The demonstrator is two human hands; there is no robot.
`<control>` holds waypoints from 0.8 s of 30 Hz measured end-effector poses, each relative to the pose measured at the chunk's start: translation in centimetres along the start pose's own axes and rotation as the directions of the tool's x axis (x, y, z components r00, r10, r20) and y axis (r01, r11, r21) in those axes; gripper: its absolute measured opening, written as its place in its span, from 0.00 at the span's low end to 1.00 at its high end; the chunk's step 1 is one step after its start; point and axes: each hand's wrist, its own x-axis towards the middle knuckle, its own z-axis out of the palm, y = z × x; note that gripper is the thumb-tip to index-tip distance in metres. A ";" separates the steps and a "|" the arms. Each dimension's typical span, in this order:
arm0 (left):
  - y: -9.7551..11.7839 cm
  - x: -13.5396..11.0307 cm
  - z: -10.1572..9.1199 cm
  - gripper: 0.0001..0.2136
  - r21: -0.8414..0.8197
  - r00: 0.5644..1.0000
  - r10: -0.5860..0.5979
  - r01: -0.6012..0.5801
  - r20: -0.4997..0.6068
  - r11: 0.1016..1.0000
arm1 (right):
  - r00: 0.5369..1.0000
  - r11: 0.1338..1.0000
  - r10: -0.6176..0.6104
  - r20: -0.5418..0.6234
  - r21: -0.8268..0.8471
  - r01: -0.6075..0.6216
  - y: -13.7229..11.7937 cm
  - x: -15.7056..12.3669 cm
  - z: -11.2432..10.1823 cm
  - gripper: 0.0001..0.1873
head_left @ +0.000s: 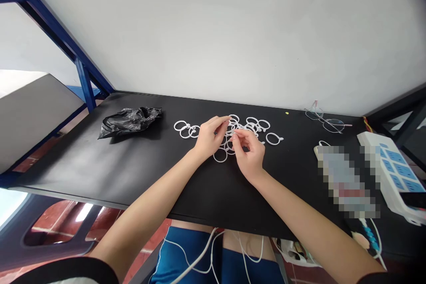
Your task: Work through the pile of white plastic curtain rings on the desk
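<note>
Many white plastic curtain rings (220, 155), each with a small eyelet, lie in a loose pile on the black tabletop (159, 182). Over the pile's left side is my left hand (211, 135), its thumb and fingertips drawn together; what they pinch, if anything, blends with the rings. My right hand (249, 153) is closed in a pinch at a white ring in the middle of the pile, close to the left fingertips. Several overlapping rings (181, 125) lie just left of my left hand. One separate ring (273, 139) rests to the right of my right hand.
A crumpled black plastic bag (131, 122) lies at the left. Eyeglasses (328, 120) sit at the back right, near a phone (346, 182) with a cable and a white power strip (392, 173). The white wall (233, 35) borders the table's back; white cables (199, 259) hang over my lap.
</note>
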 end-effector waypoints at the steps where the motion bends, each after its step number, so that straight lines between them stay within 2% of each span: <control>1: 0.0 0.0 0.0 0.12 0.001 1.000 -0.003 0.003 -0.008 1.000 | 1.000 1.000 -0.004 -0.003 0.000 0.004 0.0 0.0 0.0 0.07; 7: -0.3 0.0 0.0 0.13 0.014 0.999 0.013 -0.012 -0.043 1.000 | 1.000 1.000 0.025 -0.011 -0.007 -0.025 0.0 0.1 0.1 0.07; 12: -0.4 0.0 0.1 0.14 0.023 1.000 0.014 -0.014 0.003 1.000 | 1.000 1.000 0.019 0.000 -0.016 -0.019 -0.1 0.2 0.0 0.05; 15: -0.3 0.0 0.0 0.14 0.018 0.999 0.004 -0.005 0.032 1.000 | 0.998 0.998 0.058 -0.018 0.022 -0.057 -0.1 0.1 0.1 0.04; 20: -0.3 0.0 -0.1 0.14 0.015 0.996 0.040 -0.041 0.079 0.999 | 0.995 0.991 0.088 -0.041 0.108 -0.083 0.1 -0.1 0.3 0.13; 24: -0.4 -0.1 -0.1 0.14 0.013 0.992 0.036 -0.037 0.119 0.999 | 0.999 0.999 0.028 -0.021 0.032 -0.028 0.3 0.0 0.2 0.07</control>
